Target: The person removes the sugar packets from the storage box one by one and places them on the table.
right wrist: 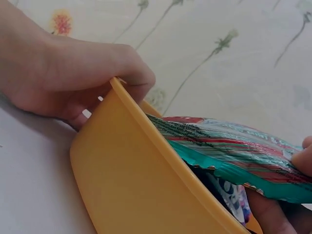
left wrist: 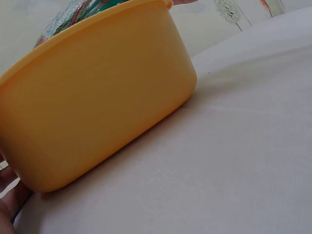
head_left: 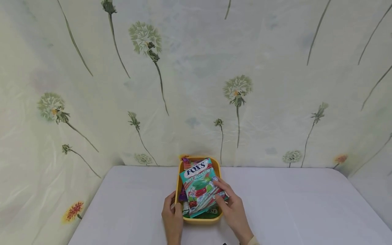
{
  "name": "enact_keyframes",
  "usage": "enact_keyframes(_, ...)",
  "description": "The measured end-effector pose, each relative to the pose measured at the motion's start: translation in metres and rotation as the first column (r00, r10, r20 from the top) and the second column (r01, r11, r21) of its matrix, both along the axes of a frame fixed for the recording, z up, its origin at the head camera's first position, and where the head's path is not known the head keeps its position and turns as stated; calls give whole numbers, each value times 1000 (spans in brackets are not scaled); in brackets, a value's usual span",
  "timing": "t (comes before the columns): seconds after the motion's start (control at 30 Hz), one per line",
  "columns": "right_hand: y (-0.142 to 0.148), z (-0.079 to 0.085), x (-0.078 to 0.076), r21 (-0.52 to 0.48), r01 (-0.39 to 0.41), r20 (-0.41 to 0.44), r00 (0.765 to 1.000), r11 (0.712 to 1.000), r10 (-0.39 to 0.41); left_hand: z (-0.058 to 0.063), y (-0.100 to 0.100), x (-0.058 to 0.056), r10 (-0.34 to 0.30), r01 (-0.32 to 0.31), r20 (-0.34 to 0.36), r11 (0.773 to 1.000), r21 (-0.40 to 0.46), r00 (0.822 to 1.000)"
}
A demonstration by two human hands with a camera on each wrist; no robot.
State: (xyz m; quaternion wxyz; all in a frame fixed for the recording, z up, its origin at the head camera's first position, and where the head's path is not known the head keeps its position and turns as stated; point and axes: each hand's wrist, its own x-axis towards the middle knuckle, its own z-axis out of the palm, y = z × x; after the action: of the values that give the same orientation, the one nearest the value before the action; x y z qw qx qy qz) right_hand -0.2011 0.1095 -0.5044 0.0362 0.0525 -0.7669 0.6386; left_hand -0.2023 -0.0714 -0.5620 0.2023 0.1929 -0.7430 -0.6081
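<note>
A yellow plastic basket [head_left: 202,221] stands on the white table and holds several packets. On top lies a teal candy bag [head_left: 199,187] marked FOX'S, tilted across the rim. My right hand [head_left: 232,207] pinches the bag's right edge, thumb above and fingers beneath, as the right wrist view shows. My left hand [head_left: 173,214] grips the basket's left rim, thumb over the edge and fingers outside; the right wrist view shows this left hand [right wrist: 92,73] too. Under the bag are a purple packet [head_left: 182,194] and a green packet [head_left: 211,212], partly hidden.
The white-covered table [head_left: 291,204] stretches to both sides of the basket. Behind it hangs a pale curtain [head_left: 196,85] printed with dandelions. A small dark object [head_left: 225,243] shows at the bottom edge of the head view; its kind cannot be told.
</note>
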Motion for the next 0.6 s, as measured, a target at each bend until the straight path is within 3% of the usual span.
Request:
enact_keyframes(0.4,5,3,-2,27,38,30,999,999,-38,2,3,2,44,-44,-34,999,2,998)
enact_keyframes(0.6,9,4,-2,-31,51,28,998,998,-51,3,6,3,99,-99,-65,995,5,993)
